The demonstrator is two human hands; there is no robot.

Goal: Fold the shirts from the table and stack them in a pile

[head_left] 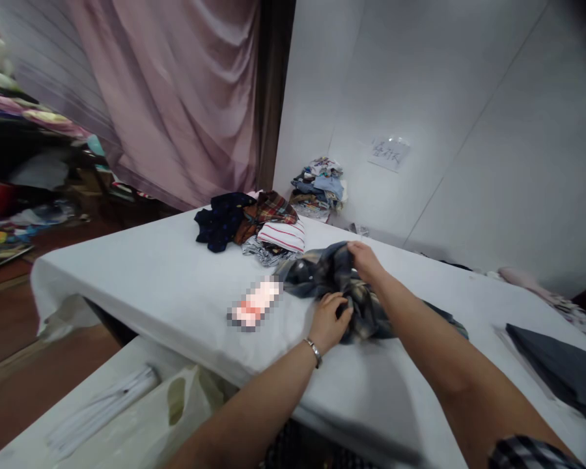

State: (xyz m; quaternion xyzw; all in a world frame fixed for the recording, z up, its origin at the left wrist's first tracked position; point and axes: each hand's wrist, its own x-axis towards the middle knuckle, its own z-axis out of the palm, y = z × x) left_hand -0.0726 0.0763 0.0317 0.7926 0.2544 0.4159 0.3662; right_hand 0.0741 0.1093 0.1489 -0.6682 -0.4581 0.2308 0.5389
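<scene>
A dark grey-blue and tan plaid garment (312, 270) lies bunched on the white-covered table (176, 286), partly blurred. My right hand (366, 262) pinches its upper edge and lifts it a little. On the near side, my left hand (330, 319), with a metal bracelet at the wrist, has its fingers closed on a lower fold of the same garment. Its right part is hidden behind my right forearm. Just left of the garment lies a pixelated object (254, 305) whose kind I cannot make out.
Clothes (280, 236) sit in a heap at the far edge, with a taller clothing stack (322, 185) behind. Dark folded cloth (557, 365) lies at right. A lower surface with a plastic bag (176, 404) is at near left. A pink curtain (185, 98) hangs beyond.
</scene>
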